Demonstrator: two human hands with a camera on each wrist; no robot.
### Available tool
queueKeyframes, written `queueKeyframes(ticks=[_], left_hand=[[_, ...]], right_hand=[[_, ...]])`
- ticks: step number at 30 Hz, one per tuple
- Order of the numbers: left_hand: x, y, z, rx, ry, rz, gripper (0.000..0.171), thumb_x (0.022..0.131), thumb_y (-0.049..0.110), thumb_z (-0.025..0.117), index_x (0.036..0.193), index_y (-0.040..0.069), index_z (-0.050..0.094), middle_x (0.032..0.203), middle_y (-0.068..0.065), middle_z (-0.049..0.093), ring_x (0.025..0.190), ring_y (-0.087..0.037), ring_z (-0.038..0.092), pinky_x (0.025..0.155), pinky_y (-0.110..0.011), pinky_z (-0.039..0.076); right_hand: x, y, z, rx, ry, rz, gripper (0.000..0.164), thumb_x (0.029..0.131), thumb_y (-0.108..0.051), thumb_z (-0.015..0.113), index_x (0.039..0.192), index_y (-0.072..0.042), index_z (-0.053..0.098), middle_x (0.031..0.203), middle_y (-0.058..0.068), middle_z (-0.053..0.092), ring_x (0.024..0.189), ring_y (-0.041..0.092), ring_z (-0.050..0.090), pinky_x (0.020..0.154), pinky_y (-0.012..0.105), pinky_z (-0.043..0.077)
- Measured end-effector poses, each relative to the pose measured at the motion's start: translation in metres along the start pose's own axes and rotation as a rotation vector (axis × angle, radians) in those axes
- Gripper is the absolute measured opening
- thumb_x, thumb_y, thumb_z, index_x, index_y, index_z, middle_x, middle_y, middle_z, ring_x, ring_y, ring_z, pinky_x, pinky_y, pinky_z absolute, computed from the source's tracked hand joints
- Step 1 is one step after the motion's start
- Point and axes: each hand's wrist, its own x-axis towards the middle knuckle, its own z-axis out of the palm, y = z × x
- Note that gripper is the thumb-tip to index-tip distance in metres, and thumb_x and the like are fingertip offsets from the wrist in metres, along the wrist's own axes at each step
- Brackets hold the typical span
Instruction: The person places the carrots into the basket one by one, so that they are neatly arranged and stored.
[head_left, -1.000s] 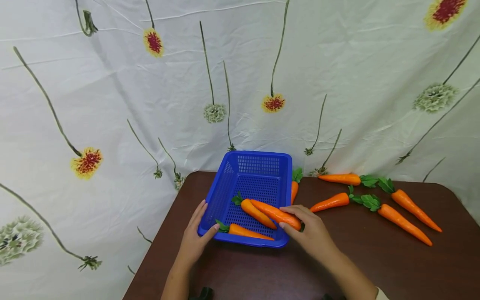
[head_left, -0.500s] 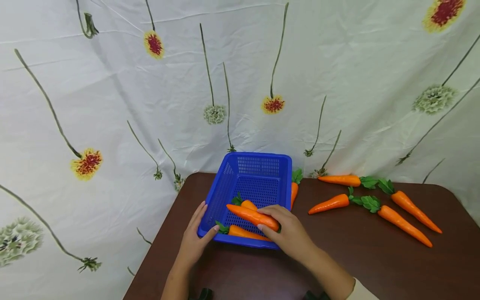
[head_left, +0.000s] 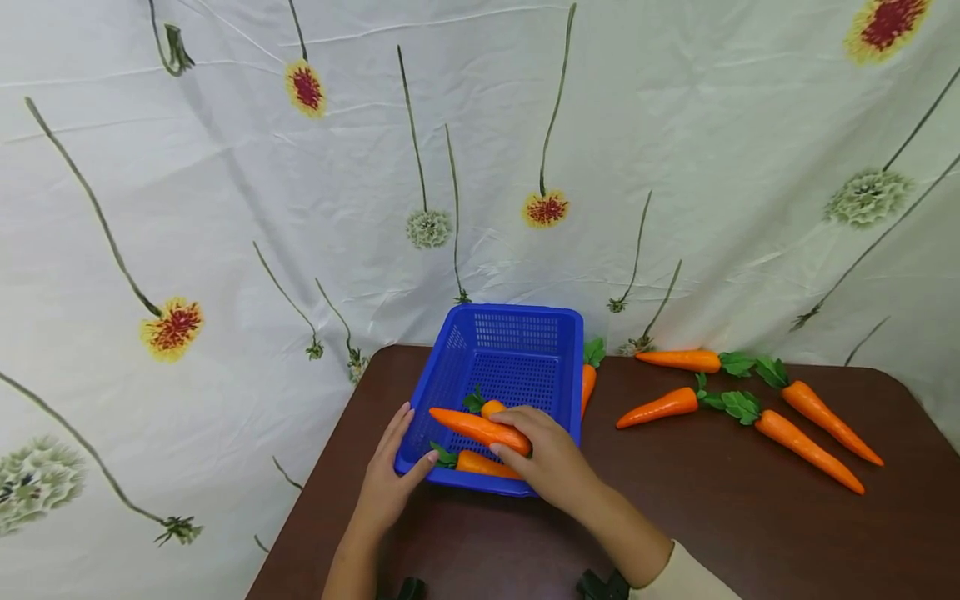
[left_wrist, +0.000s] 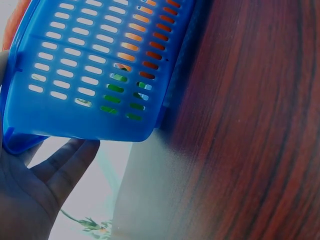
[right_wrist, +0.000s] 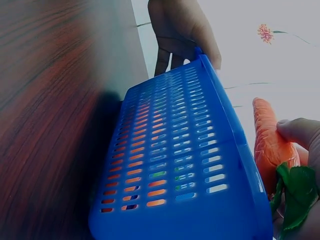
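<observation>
The left hand is holding the blue basket. The right hand is bringing its gripped carrot in, past the edge.

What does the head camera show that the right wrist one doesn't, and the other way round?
Only the head view: the floor inside the blue basket, and five carrots lying on the table outside it.
Only the right wrist view: the basket's slotted outer wall close up, with orange showing through, and a clear look at the leaves of the held carrot.
Both: the right hand gripping that carrot, the left hand touching the basket, and parts of the table and flowered cloth.
</observation>
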Motion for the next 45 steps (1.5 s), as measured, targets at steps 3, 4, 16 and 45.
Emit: queueKeyframes(ticks=[3,4,16,45], left_hand=[[0.000,0.001,-0.001,0.004,-0.003,-0.004,0.078,0.091,0.040,0.073,0.158,0.028,0.036,0.168,0.009,0.025,0.155,-0.028,0.027,0.120,-0.064,0.026],[0.000,0.001,-0.001,0.004,-0.005,-0.007,0.078,0.091,0.040,0.073,0.158,0.028,0.035,0.168,0.009,0.024,0.155,-0.028,0.027,0.120,-0.064,0.026],[0.000,0.001,-0.002,-0.020,0.003,0.009,0.078,0.090,0.040,0.075,0.157,0.027,0.037,0.167,0.010,0.027,0.155,-0.024,0.026,0.123,-0.062,0.023],[0.000,-0.002,0.000,0.026,-0.004,-0.018,0.079,0.090,0.045,0.073,0.158,0.032,0.035,0.167,0.013,0.025,0.155,-0.026,0.027,0.122,-0.063,0.025]], right_hand=[[0.003,-0.001,0.001,-0.002,-0.008,0.007,0.038,0.094,-0.028,0.073,0.131,-0.021,0.068,0.124,-0.004,0.068,0.106,0.012,0.061,0.077,0.026,0.052],[0.003,-0.001,0.002,0.002,-0.012,0.009,0.038,0.094,-0.027,0.073,0.131,-0.020,0.067,0.124,-0.003,0.068,0.103,0.012,0.061,0.076,0.025,0.052],[0.003,0.001,0.002,0.009,0.027,-0.022,0.043,0.092,-0.026,0.075,0.133,-0.017,0.066,0.136,0.003,0.064,0.131,0.027,0.057,0.108,0.052,0.049],[0.004,0.037,-0.024,0.128,0.274,0.128,0.040,0.091,-0.023,0.076,0.131,-0.020,0.067,0.128,0.002,0.066,0.118,0.024,0.063,0.096,0.049,0.054]])
